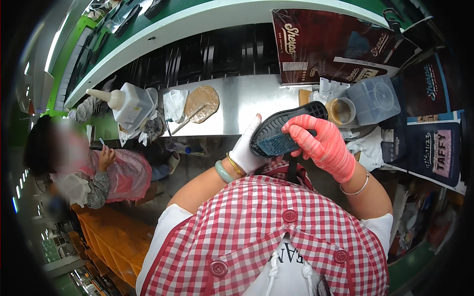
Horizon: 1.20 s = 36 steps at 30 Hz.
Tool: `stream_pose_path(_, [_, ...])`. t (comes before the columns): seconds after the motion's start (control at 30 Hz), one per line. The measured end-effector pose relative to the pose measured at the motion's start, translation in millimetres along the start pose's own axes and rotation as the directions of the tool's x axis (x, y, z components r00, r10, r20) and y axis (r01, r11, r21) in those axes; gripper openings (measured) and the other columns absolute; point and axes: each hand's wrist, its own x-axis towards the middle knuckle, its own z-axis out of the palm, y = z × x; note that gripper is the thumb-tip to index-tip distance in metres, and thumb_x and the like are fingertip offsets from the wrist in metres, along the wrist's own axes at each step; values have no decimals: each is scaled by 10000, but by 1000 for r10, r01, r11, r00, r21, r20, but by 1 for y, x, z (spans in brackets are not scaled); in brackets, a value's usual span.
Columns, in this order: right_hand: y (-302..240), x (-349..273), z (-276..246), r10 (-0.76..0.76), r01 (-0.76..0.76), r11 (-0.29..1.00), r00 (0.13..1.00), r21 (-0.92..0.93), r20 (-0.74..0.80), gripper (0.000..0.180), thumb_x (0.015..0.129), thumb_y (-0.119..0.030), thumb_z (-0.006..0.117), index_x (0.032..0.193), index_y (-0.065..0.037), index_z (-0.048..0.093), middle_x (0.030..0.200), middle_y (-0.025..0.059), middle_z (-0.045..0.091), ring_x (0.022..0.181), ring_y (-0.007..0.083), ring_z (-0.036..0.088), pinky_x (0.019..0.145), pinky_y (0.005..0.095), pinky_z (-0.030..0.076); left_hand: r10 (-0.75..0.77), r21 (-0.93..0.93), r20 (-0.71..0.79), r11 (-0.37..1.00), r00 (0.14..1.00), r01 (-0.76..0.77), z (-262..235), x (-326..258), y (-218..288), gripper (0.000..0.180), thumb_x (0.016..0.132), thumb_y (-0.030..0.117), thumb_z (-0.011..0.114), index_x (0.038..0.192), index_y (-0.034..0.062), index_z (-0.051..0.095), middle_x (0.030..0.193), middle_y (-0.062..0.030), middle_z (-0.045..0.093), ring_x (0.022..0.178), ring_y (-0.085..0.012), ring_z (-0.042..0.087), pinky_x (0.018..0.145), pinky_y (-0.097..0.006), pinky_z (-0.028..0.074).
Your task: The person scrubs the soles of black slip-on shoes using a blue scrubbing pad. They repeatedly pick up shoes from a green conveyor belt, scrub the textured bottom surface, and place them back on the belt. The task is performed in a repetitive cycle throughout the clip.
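Observation:
My left hand (245, 154), in a white glove, grips a black ribbed shoe sole (274, 124) from its left side. The sole is tilted, its far end pointing up and right, above the bench's near edge. Across its near part lies a translucent teal patch (277, 144); whether it is part of the sole I cannot tell. My right hand (323, 145), in a pinkish-red glove, is bent over the sole's right side. Its fingers are pinched together at the teal patch, and what they hold, if anything, is hidden.
On the metal bench (237, 106) stand a white squeeze bottle (131, 103), a brown-covered round pad (202, 104), a small tub (341, 111) and a clear plastic container (374, 101). Printed cardboard (321, 47) leans at the back right. A co-worker (116, 172) is at left.

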Motion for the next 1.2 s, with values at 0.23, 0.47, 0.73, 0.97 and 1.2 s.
stream_pose_path(0.23, [-6,21,-3,196,-198,980,975,6,103,289,899,-283,554,1030,-32,615,787,29,620,556,60,577,469,186,426,-78,-5,49,997,996,79,-9,8,4,481,958,472,298,1179,91,490,851,-148,625,561,-219,612,389,-286,471])
stream_pose_path(0.47, [2,36,5,159,-165,986,978,35,132,281,853,-260,614,984,-13,640,745,38,618,525,70,554,484,209,410,-202,33,31,979,979,201,-23,8,22,376,959,303,315,1145,17,474,809,-152,612,439,-205,576,300,-256,434])
stream_pose_path(0.73, [8,35,-3,212,-215,977,964,0,159,260,837,-255,626,966,-30,653,761,24,620,542,68,553,510,199,418,-342,68,0,937,940,341,-35,4,34,532,936,516,320,1103,57,533,805,-158,626,444,-263,546,342,-327,421])
stream_pose_path(0.97, [10,31,-13,213,-204,976,964,-70,162,235,844,-254,590,937,-51,663,785,-1,632,565,54,569,483,175,397,-417,127,22,903,909,411,-36,1,46,557,942,504,331,1067,11,560,687,-166,611,453,-241,543,360,-310,406])
stream_pose_path(1.2, [14,26,-25,223,-215,974,962,-68,158,218,836,-238,617,951,-60,671,809,-2,654,575,60,571,487,181,398,-398,134,-31,907,917,399,-39,2,46,535,941,479,366,1019,-1,591,690,-142,632,485,-208,569,415,-283,444])
